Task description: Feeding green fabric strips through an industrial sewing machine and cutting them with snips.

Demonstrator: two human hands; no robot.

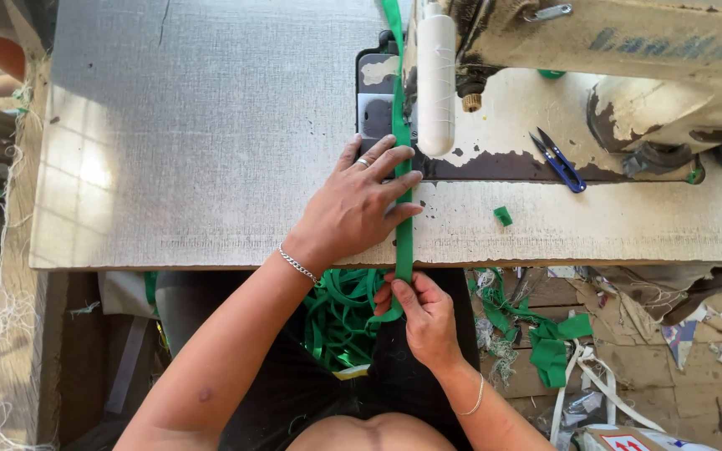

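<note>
A narrow green fabric strip (404, 242) runs from my lap up over the table edge and under the head of a worn cream sewing machine (545, 50). My left hand (361, 205) lies flat on the table, fingers spread, pressing the strip just in front of the needle area. A ring and a chain bracelet show on that hand. My right hand (424, 313) sits below the table edge and pinches the strip between thumb and fingers. A loose heap of the same green strip (340, 321) rests in my lap.
Blue thread snips (560, 161) lie on the machine bed to the right. A small green scrap (503, 216) sits on the table. Grey cloth-covered table (194, 134) extends left. Green and white offcuts (549, 342) litter the floor at right.
</note>
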